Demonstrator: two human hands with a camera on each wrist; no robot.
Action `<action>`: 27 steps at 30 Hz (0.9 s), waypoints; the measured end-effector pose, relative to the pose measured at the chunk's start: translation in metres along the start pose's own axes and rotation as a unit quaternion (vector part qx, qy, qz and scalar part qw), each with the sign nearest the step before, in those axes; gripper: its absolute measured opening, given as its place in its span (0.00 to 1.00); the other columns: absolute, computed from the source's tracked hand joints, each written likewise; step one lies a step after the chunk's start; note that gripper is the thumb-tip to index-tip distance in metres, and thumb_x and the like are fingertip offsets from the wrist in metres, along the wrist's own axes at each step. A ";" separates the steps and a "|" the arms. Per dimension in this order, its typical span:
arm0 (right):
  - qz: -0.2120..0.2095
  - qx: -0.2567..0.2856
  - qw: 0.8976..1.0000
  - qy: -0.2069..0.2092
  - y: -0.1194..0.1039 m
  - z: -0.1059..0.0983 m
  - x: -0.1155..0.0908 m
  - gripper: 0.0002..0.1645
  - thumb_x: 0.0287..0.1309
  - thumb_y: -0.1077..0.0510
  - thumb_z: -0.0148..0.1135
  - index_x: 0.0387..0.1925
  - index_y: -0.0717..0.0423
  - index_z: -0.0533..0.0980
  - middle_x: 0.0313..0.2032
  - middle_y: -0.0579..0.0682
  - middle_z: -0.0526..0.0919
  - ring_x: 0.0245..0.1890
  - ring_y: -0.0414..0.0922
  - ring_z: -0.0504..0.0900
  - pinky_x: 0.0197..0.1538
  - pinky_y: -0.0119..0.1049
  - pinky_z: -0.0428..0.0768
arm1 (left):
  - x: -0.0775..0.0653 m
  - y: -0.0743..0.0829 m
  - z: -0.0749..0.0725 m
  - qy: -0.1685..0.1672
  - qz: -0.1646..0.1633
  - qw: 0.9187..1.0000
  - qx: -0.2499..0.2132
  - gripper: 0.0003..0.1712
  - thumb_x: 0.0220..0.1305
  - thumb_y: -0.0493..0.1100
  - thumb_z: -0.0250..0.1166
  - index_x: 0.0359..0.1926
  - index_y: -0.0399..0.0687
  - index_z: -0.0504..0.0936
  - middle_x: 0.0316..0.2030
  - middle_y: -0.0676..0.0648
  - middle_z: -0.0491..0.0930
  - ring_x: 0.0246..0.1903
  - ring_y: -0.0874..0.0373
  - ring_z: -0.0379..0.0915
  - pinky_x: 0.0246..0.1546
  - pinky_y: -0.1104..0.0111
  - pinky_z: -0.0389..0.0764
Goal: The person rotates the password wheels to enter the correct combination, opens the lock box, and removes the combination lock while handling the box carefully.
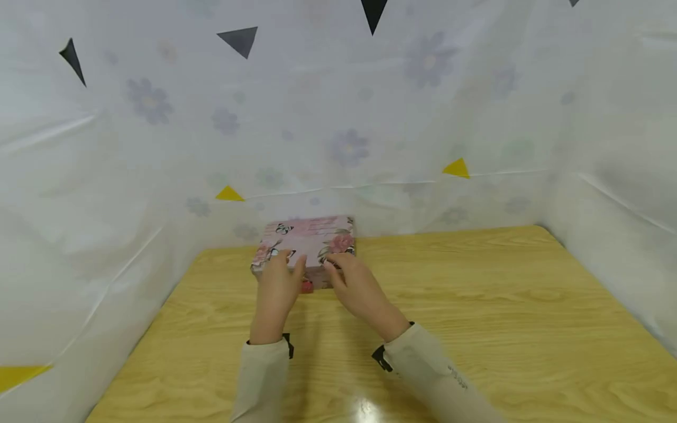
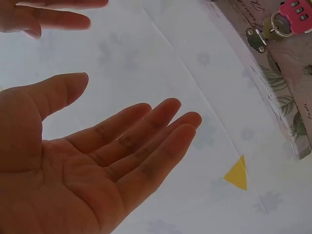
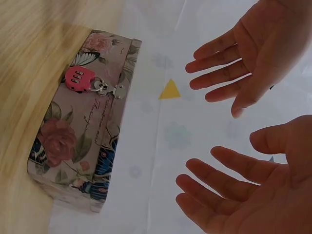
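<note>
A pink floral box (image 1: 309,239) with butterflies printed on it lies closed at the back left of the wooden table. From a metal clasp on its front hangs a small pink combination padlock (image 3: 79,79), its number dials facing out. My left hand (image 1: 276,288) is held before the box, fingers nearly straight and thumb spread. Opposite it, my right hand (image 1: 362,288) reaches toward the box's right side with relaxed fingers. Both wrist views show the palms facing each other, holding nothing, with a gap between the hands and the box.
The wooden table (image 1: 476,294) stretches to the right of the box and toward me. Behind and beside it hangs a pale flower-patterned sheet (image 1: 349,106) with yellow and dark triangles. The box stands near the table's back edge.
</note>
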State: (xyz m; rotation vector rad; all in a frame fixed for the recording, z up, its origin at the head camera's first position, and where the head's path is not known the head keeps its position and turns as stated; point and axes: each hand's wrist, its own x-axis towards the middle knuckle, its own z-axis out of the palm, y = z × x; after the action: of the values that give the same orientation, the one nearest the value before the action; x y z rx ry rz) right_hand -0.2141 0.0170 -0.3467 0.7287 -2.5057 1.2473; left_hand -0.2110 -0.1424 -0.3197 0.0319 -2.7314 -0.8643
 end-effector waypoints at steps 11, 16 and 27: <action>0.034 0.001 0.998 -0.057 0.003 0.031 0.013 0.24 0.73 0.55 0.45 0.59 0.69 0.70 0.54 0.63 0.76 0.52 0.56 0.77 0.55 0.50 0.76 | 0.008 -0.023 0.002 -0.010 -0.016 1.000 -0.001 0.29 0.72 0.48 0.53 0.59 0.24 0.69 0.54 0.27 0.73 0.53 0.34 0.72 0.52 0.46 0.74; 0.037 0.007 0.998 -0.059 0.006 0.042 0.018 0.23 0.73 0.55 0.45 0.57 0.68 0.72 0.53 0.63 0.77 0.53 0.57 0.76 0.56 0.51 0.75 | 0.014 -0.030 0.010 -0.013 -0.020 1.000 0.013 0.28 0.72 0.47 0.52 0.56 0.22 0.71 0.53 0.26 0.74 0.55 0.32 0.70 0.55 0.44 0.71; 0.037 0.023 0.998 -0.051 0.018 0.063 0.022 0.19 0.72 0.58 0.46 0.53 0.69 0.74 0.51 0.63 0.78 0.54 0.57 0.76 0.57 0.51 0.74 | 0.019 -0.042 0.025 -0.017 -0.023 0.999 0.017 0.23 0.69 0.42 0.54 0.50 0.20 0.75 0.48 0.25 0.77 0.47 0.35 0.76 0.49 0.47 0.76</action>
State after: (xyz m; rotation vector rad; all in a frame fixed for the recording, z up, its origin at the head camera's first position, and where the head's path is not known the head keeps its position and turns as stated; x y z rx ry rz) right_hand -0.2421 -0.0310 -0.3874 0.7343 -2.6153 1.3272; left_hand -0.2387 -0.1650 -0.3578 0.0892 -2.7867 -0.8385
